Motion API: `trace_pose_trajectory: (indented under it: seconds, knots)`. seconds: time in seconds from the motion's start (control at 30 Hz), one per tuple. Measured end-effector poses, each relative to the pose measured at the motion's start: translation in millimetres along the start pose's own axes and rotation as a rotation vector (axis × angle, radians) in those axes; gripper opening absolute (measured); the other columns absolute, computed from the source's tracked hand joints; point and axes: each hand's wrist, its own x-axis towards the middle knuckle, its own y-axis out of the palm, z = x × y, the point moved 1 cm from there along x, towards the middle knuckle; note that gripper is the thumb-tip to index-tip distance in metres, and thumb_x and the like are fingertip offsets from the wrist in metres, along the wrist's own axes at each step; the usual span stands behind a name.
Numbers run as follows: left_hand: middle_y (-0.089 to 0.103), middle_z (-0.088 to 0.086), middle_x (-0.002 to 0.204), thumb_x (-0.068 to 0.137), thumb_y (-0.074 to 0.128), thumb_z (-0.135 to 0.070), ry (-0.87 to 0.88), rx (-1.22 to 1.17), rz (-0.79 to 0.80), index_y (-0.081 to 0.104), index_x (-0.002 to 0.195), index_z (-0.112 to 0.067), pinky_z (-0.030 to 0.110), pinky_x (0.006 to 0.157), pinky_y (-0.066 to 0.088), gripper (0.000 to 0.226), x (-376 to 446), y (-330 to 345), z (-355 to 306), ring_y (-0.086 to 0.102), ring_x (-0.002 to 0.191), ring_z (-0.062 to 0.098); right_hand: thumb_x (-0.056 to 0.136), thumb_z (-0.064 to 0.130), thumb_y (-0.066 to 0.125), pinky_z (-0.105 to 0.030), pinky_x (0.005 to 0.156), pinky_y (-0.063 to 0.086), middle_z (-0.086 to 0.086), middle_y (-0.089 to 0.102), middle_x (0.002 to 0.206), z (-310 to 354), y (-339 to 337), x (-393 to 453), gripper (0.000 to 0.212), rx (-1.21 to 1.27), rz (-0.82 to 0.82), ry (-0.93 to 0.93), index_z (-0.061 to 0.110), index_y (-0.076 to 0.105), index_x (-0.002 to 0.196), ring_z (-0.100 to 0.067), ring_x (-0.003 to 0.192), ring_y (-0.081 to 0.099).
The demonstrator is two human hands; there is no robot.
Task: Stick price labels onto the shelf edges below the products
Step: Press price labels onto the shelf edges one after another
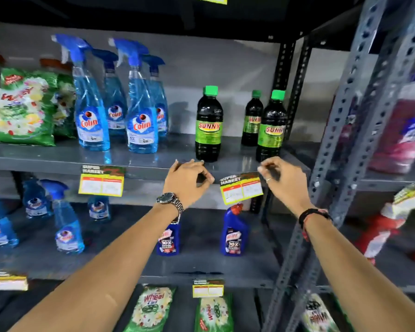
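Head view, the only one. Landmark: the front dark Sunny bottle [209,125] with the green cap, standing on the upper grey shelf [58,154]. Just below and slightly right of that bottle, the price label [241,188] hangs tilted against the shelf edge [141,172], right end higher, not squared up yet.

Right hand [285,180], right of the bottle and below it, pinches the label's upper right corner between thumb and fingertips; its grip is closed on that corner. Left hand [187,179], directly below the bottle, has curled fingers near the label's left end; motion blur there, so cannot tell if its grip touches the label, holds a backing scrap, or holds nothing.

Handling, as judged: thin printed card or sticker, almost weightless, floppy, bends and creases easily. Likely adhesive along the top strip, so it may grab early and go on crooked. Best taken by the two upper corners with a light pinch, kept taut and level, then pressed along the top onto the edge. Not fragile, but peeling off could tear it.

A second label [101,180], well left of the bottle, sits on the same edge under the blue Colin sprays [141,111]. A third label [208,288] is on the lower shelf edge, far below the bottle.

Job for this label looks mid-way: placed, not pressed flat.
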Motion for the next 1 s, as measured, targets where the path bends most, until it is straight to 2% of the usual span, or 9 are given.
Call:
trace_pose_trajectory:
  seconds: [0.13, 0.2, 0.33, 0.5, 0.63, 0.7, 0.8, 0.87, 1.0]
  knots:
    - [0.057, -0.006, 0.135, 0.076, 0.063, -0.05, -0.005, 0.029, -0.056, 0.066, 0.084, -0.034, 0.045, 0.112, 0.021, 0.018, 3.8, 9.1, -9.4, 0.045, 0.129, 0.011, 0.092, 0.028, 0.059, -0.001, 0.057, 0.036, 0.011, 0.065, 0.075, -1.9, 0.2, -4.7, 0.01, 0.015, -0.039, -0.046, 0.024, 0.067, 0.095, -0.002, 0.068, 0.056]
    - [0.058, -0.006, 0.133, 0.074, 0.065, -0.052, 0.003, 0.021, -0.072, 0.066, 0.083, -0.035, 0.045, 0.111, 0.022, 0.019, 4.1, 10.3, -11.5, 0.046, 0.128, 0.01, 0.093, 0.029, 0.057, -0.007, 0.056, 0.038, 0.012, 0.067, 0.075, -2.2, 2.4, -7.3, 0.011, 0.025, -0.044, -0.055, 0.025, 0.067, 0.094, -0.005, 0.065, 0.056]
    - [0.058, -0.009, 0.133, 0.075, 0.065, -0.05, 0.019, 0.028, -0.056, 0.068, 0.082, -0.036, 0.046, 0.108, 0.022, 0.016, 6.6, 11.7, -17.4, 0.047, 0.128, 0.01, 0.088, 0.032, 0.063, -0.03, 0.063, 0.052, 0.011, 0.074, 0.089, -4.1, 8.2, -9.7, 0.007, -0.008, -0.034, -0.077, 0.028, 0.068, 0.09, -0.008, 0.079, 0.066]
    - [0.061, -0.01, 0.129, 0.079, 0.063, -0.047, -0.002, 0.036, 0.007, 0.068, 0.082, -0.036, 0.046, 0.105, 0.026, 0.013, 13.8, 8.3, -20.4, 0.049, 0.127, 0.015, 0.093, 0.036, 0.055, -0.028, 0.056, 0.043, 0.009, 0.074, 0.088, -9.4, 13.2, -6.5, 0.011, -0.127, -0.028, -0.104, 0.03, 0.064, 0.092, -0.015, 0.079, 0.067]
    - [0.075, -0.011, 0.095, 0.078, 0.053, -0.054, -0.054, -0.114, 0.006, 0.066, 0.079, -0.038, 0.054, 0.093, 0.045, 0.021, 21.0, -2.9, -26.8, 0.066, 0.096, 0.016, 0.098, 0.031, 0.046, -0.029, 0.052, 0.031, 0.001, 0.068, 0.068, -1.2, 13.0, -6.1, 0.015, -0.168, -0.052, -0.1, 0.022, 0.057, 0.094, -0.025, 0.064, 0.063]
    - [0.074, -0.012, 0.091, 0.079, 0.055, -0.052, -0.081, -0.156, 0.027, 0.065, 0.077, -0.039, 0.052, 0.089, 0.049, 0.016, 24.2, -4.7, -29.4, 0.066, 0.095, 0.011, 0.098, 0.029, 0.043, -0.03, 0.053, 0.031, -0.001, 0.066, 0.066, 1.0, 10.2, -3.1, 0.015, -0.15, -0.04, -0.079, 0.019, 0.055, 0.096, -0.028, 0.062, 0.061]
    - [0.074, -0.017, 0.091, 0.072, 0.057, -0.058, -0.083, -0.169, 0.043, 0.062, 0.068, -0.048, 0.056, 0.09, 0.047, 0.013, 22.5, -3.6, -28.9, 0.065, 0.091, 0.008, 0.098, 0.032, 0.046, -0.029, 0.052, 0.035, 0.003, 0.071, 0.075, -3.6, 6.9, -3.8, 0.014, -0.143, -0.011, -0.08, 0.023, 0.056, 0.096, -0.023, 0.069, 0.064]
    - [0.073, -0.016, 0.103, 0.064, 0.054, -0.064, -0.07, -0.151, 0.058, 0.061, 0.063, -0.052, 0.058, 0.095, 0.043, 0.014, 19.1, -3.8, -28.5, 0.064, 0.1, 0.009, 0.095, 0.033, 0.052, -0.021, 0.052, 0.036, 0.01, 0.074, 0.091, -9.7, 5.7, -6.9, 0.011, -0.091, 0.01, -0.074, 0.027, 0.061, 0.095, -0.013, 0.078, 0.066]
    - [0.064, -0.011, 0.125, 0.07, 0.07, -0.046, -0.059, -0.099, 0.101, 0.067, 0.067, -0.047, 0.053, 0.108, 0.025, 0.004, 15.1, -7.6, -32.0, 0.054, 0.12, 0.013, 0.087, 0.027, 0.064, -0.005, 0.057, 0.029, 0.014, 0.069, 0.116, -17.4, 5.7, -11.3, 0.006, -0.008, 0.077, -0.102, 0.023, 0.066, 0.082, 0.002, 0.075, 0.056]
